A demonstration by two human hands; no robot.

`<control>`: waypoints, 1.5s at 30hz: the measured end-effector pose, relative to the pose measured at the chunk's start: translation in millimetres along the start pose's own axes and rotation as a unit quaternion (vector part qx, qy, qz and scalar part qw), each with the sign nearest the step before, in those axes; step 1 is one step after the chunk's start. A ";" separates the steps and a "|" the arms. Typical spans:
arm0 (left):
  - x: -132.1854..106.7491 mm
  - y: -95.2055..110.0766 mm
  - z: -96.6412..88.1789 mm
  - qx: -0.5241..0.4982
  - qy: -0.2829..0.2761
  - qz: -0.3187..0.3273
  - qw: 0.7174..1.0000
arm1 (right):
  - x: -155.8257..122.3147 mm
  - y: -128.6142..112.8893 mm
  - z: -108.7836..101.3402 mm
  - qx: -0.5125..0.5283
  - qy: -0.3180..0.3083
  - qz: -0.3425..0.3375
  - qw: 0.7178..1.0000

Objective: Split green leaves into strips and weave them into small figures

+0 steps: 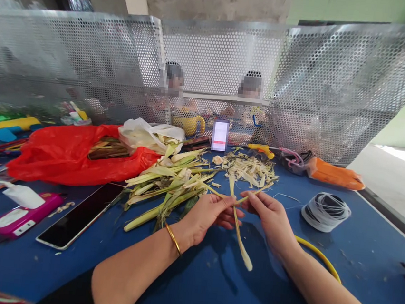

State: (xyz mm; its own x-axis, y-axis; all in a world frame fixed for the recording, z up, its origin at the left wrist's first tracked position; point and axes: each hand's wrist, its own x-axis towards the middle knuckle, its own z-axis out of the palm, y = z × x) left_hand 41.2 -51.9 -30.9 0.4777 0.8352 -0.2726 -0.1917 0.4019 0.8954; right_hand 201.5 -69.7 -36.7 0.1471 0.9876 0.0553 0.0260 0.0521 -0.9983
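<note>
Over the blue table, my left hand (205,214) pinches pale dried plant strips, which look like corn husk, between thumb and fingers. One long strip (240,239) hangs down from the pinch, its blunt, wider end lowest. Another strip crosses it and runs to the right, where my right hand (271,216) has its end between thumb and forefinger. Just left of my left hand lies a heap of green and pale husks (174,182). Beyond both hands is a scatter of small husk scraps (253,169). Parts of my fingers hide where the strips cross.
A red plastic bag (62,153), white bag (136,133), dark phone (81,219) and magenta power strip (38,217) lie left. An upright phone (220,137) stands ahead. Rightward are a cord roll (326,212) and orange packet (335,173). People sit behind the perforated metal screen (219,48).
</note>
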 end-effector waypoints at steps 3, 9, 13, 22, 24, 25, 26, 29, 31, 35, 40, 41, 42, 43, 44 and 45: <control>1.9 1.2 -1.7 -0.047 0.016 0.003 0.999 | 1.7 3.8 -1.0 -0.049 -0.009 0.004 0.999; 3.8 -0.3 -3.9 0.012 0.070 0.052 0.996 | -11.8 9.6 12.0 -0.096 -0.160 0.087 0.979; 3.2 -1.5 -2.1 0.061 0.109 0.083 0.989 | -21.2 6.2 17.0 -0.124 -0.171 0.057 0.976; 3.2 -6.8 3.0 0.040 0.131 0.059 0.989 | -27.0 5.7 15.5 -0.370 -0.174 -0.173 0.896; 4.0 -7.3 2.4 0.003 0.133 0.044 0.990 | -27.9 5.8 14.5 -0.459 -0.165 -0.240 0.839; 4.1 -7.1 2.2 -0.009 0.135 0.042 0.990 | -28.0 4.8 13.4 -0.490 -0.151 -0.274 0.814; 4.1 -6.6 2.2 -0.016 0.137 0.046 0.989 | -27.7 3.3 11.8 -0.512 -0.123 -0.304 0.794; 3.3 -4.2 3.3 -0.007 0.130 0.067 0.989 | -23.2 -2.4 5.5 -0.540 -0.007 -0.375 0.753; 2.8 -3.4 4.9 0.009 0.122 0.063 0.990 | -18.1 -3.8 1.7 -0.565 0.023 -0.392 0.726; 3.0 -5.4 7.0 0.042 0.123 0.046 0.990 | -12.1 0.0 -0.7 -0.605 -0.038 -0.359 0.710; 5.1 -7.8 4.3 0.114 0.134 0.063 0.982 | -15.1 1.1 0.3 -0.572 -0.064 -0.320 0.752; 5.4 -7.5 3.3 0.122 0.137 0.066 0.981 | -15.0 0.6 0.3 -0.556 -0.070 -0.300 0.772; 5.5 -6.9 2.3 0.127 0.138 0.069 0.980 | -14.2 0.2 0.2 -0.533 -0.076 -0.269 0.799; 5.5 -6.2 1.5 0.128 0.135 0.071 0.980 | -12.7 -0.1 0.1 -0.500 -0.080 -0.230 0.831; 5.3 -5.4 0.8 0.128 0.127 0.072 0.981 | -10.7 -0.1 -0.1 -0.455 -0.084 -0.184 0.867; 5.1 -4.8 0.2 0.130 0.116 0.073 0.982 | -8.2 0.1 -0.5 -0.397 -0.090 -0.136 0.903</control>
State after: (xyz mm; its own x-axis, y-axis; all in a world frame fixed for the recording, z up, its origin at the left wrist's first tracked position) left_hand 44.7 -49.6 -36.5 0.2476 0.9519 -0.1808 -0.0034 0.1874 0.9823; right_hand 200.8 -77.9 -37.3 -0.1337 0.9659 0.2218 0.7485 0.2451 -0.6161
